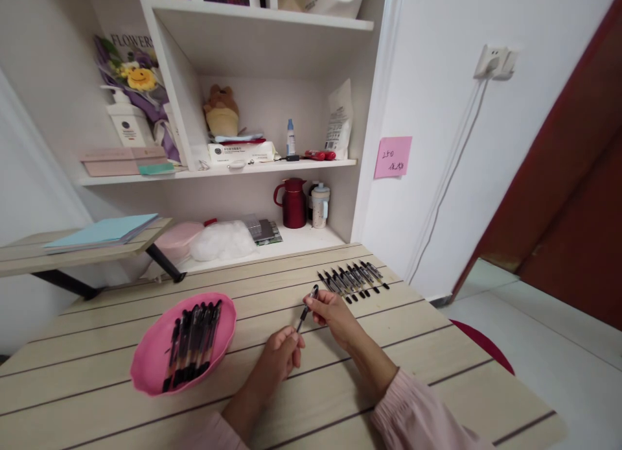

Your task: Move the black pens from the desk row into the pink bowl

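Observation:
A dark pen (304,312) with a clear-looking barrel is held tilted between my two hands above the table. My right hand (335,315) pinches its upper part, just below the black end. Closed around the lower end is my left hand (282,354), whose fingers hide the tip. To the left, a pink scalloped bowl (140,366) holds several black pens (194,340), lying side by side. Beyond my right hand, several more pens (352,279) lie in a slanted row, with short black pieces like caps at their near ends.
The slatted wooden table (311,398) meets a white shelf unit (262,22) with a red jug (294,203) and a pale cup (319,207). A small raised stand (97,259) carries blue papers (104,231) at left. A pink note (392,157) is on the wall.

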A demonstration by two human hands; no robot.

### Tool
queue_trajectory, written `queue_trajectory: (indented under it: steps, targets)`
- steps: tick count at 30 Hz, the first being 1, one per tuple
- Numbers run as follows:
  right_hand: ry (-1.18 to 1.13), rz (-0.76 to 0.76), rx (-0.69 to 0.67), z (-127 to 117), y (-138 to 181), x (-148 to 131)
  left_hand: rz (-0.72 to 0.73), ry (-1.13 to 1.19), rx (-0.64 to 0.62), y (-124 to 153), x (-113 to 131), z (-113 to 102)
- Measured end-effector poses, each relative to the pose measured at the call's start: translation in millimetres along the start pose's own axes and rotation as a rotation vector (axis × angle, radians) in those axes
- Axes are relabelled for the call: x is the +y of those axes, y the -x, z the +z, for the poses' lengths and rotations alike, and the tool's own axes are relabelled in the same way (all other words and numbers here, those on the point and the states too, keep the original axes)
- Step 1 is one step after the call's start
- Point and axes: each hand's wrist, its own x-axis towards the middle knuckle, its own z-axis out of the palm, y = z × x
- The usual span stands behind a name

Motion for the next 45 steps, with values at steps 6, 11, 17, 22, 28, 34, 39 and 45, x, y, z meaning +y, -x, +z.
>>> queue_trajectory:
  steps: [6,11,17,22,28,34,39,45]
  targets:
    - [0.066,0.054,0.043,15,5,14,0.018,-0.020,0.038,-5,-8,-2]
    - [0.092,0.030,0.111,23,8,21,0.022,-0.087,0.099,-13,-20,-3]
    - [0.067,0.039,0.137,29,10,23,0.032,-0.103,0.162,-18,-25,-2]
    - [0.049,0.037,-0.015,21,15,18,0.059,-0.104,0.237,-14,-16,-4]
    - [0.091,0.059,0.058,12,12,24,0.279,-0.669,0.592,17,47,-40]
    - [0.140,0.047,0.033,12,9,30,-0.185,-1.128,0.820,49,83,-113]
    - [0.177,0.045,0.027,13,8,31,-0.365,-1.296,0.747,52,73,-128]
    - [0.358,-0.033,0.022,12,6,36,-0.375,-1.335,0.733,51,69,-124]
